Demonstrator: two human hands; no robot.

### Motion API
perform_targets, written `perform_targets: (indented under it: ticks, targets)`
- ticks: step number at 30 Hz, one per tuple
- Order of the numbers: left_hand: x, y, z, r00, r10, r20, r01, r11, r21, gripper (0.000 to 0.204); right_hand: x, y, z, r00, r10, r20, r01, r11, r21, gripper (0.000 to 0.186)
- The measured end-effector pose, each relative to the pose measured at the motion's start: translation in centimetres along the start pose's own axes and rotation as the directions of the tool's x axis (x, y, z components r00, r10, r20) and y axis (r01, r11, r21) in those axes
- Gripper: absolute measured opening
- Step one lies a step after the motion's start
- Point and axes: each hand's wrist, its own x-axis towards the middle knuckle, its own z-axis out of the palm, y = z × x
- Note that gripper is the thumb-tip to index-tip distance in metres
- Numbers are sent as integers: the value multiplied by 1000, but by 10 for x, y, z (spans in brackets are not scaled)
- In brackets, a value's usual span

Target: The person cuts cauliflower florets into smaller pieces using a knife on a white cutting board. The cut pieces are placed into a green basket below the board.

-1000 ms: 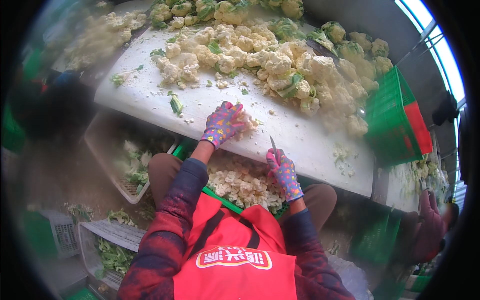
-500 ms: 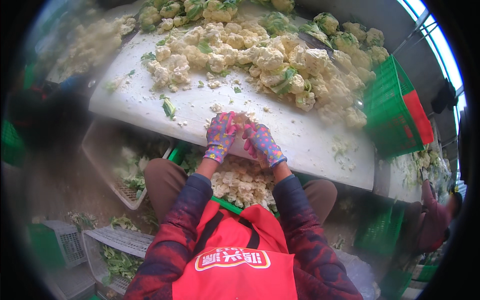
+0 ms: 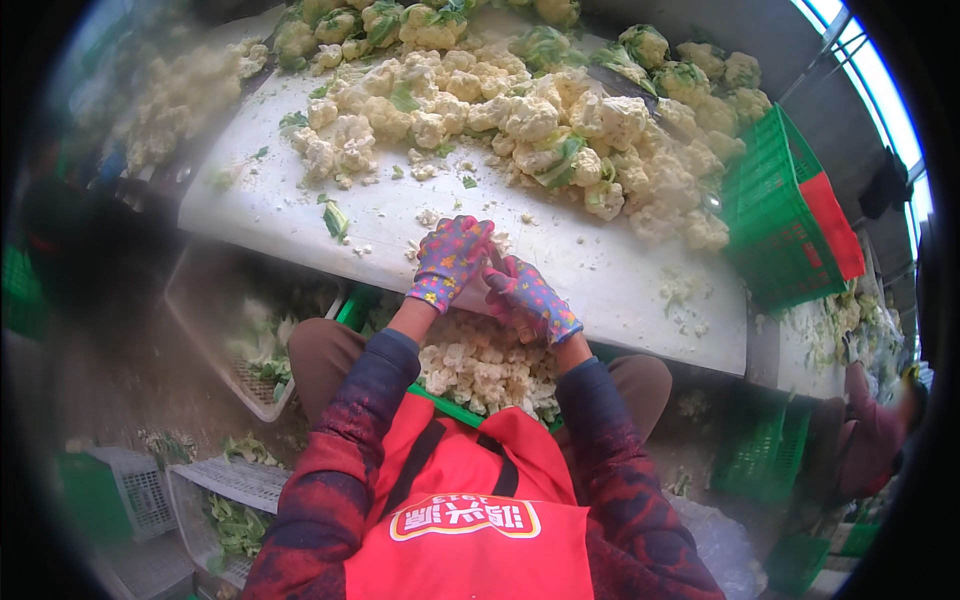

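My left hand (image 3: 450, 260), in a floral glove, is closed on a small cauliflower piece (image 3: 500, 242) above the white board's front edge. Just right of it, my right hand (image 3: 530, 298), gloved alike, is closed on a knife (image 3: 528, 330); the blade is mostly hidden between the hands. Beyond them lies a pile of cauliflower pieces (image 3: 530, 120), with leafy heads behind and scraps on the white board (image 3: 270, 190). Below my hands, between my knees, a green crate (image 3: 445, 402) holds many cut florets (image 3: 480, 370).
A green-and-red crate (image 3: 760, 210) stands at the board's right end. A white basket (image 3: 230, 370) with trimmings is at lower left, other crates (image 3: 140, 485) below it. At far right a co-worker (image 3: 870, 430) reaches toward another board. Another cauliflower heap (image 3: 160, 110) is at upper left.
My right hand has moved up and leftward with the knife to meet my left hand and the piece. My left hand shifted slightly. The co-worker's arm at right has moved.
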Motion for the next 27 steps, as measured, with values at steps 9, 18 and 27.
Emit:
perform_targets:
  ticks: [9, 18, 27]
  targets:
    - [-27, -20, 44, 856, -403, -323, 44, 681, -731, 34, -10, -1, 44, 995, 52, -80, -41, 990, 138, 37]
    - [-41, -19, 43, 708, -688, 158, 104, -120, -987, 17, 13, 24, 57, 841, -506, -192, 82, 470, -879, 32]
    - [-55, -49, -42, 818, -572, -59, 113, 260, -959, 13, 24, -11, 22, 979, -146, -139, 103, 956, -274, 30]
